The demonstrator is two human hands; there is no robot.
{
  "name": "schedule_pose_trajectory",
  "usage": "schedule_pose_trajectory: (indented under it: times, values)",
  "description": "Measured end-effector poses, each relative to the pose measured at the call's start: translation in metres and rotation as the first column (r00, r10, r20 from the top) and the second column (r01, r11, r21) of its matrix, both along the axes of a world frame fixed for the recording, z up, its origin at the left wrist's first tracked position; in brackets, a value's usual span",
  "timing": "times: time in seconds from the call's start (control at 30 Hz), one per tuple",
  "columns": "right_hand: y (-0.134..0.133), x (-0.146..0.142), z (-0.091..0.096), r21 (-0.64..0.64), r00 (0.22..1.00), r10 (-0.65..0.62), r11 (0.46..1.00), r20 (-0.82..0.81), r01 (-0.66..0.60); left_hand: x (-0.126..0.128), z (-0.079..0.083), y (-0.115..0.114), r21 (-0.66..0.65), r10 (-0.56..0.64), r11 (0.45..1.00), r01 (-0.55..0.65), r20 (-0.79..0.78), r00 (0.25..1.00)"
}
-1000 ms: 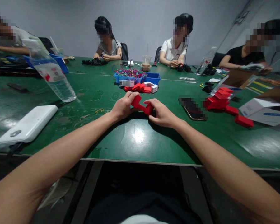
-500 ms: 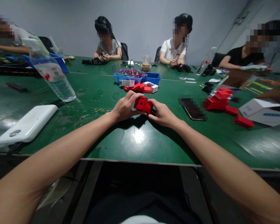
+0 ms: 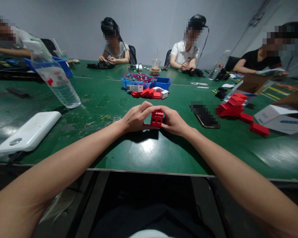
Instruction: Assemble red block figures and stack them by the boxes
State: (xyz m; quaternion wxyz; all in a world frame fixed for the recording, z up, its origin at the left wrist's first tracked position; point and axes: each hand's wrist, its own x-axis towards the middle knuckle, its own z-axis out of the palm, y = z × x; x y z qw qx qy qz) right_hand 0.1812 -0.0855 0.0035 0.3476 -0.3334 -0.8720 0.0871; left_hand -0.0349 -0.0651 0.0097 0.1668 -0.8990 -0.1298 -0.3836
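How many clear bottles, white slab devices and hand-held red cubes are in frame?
clear bottles: 2
white slab device: 1
red cube: 1, gripped between left hand and right hand
total: 4

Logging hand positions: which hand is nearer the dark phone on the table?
Right. The right hand is just left of the phone; the left hand sits farther left, beyond the red cube.

Pale grey wall (image 3: pixel 151 19), long scuffed green table (image 3: pixel 144 152) with glare, dark chairs (image 3: pixel 132 53) at far side
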Motion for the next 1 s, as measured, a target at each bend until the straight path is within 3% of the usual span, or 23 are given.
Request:
schedule_pose_trajectory:
  times: [0.23,0.43,1.0]
  values:
    - [-0.002,-0.004,0.002,0.075,1.000,0.001,0.997,-0.004,-0.001,0.001,-0.006,0.003,-0.027,0.164,0.986,-0.164,0.001,0.986]
    - [-0.006,-0.007,0.007,0.098,0.998,-0.047,0.994,-0.030,0.050,-0.002,-0.006,0.010,-0.171,0.316,0.938,-0.302,0.064,0.947]
    - [-0.008,-0.008,0.008,0.163,0.999,-0.034,0.986,-0.042,0.041,-0.005,-0.004,0.014,-0.211,0.258,0.946,-0.246,0.033,0.966]
